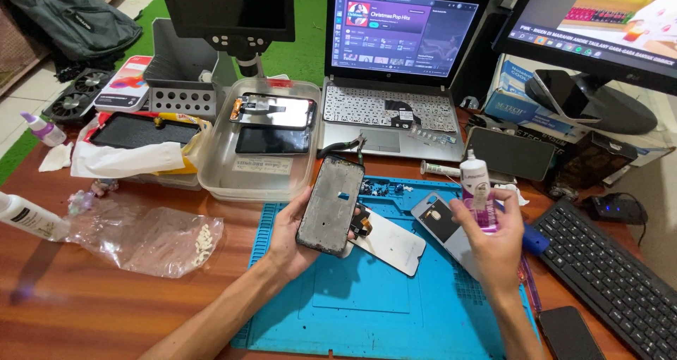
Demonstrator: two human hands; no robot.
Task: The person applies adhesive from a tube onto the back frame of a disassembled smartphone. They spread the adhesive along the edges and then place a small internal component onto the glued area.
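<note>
Left hand (293,236) clamps the phone frame (329,205) by its long edges, above the blue mat (395,303); thin, stiff, probably fragile. At three o'clock, right hand (490,236) wraps a small, light bottle (477,191).

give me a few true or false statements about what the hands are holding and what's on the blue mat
1. The left hand holds a phone frame tilted up off the blue mat. True.
2. The right hand holds a screwdriver. False: it grips a small white bottle with a purple label.
3. A white panel lies on the mat between the hands. True.
4. The laptop is closed. False: it is open, screen lit.
5. The black keyboard is left of the mat. False: it is on the right.
</note>
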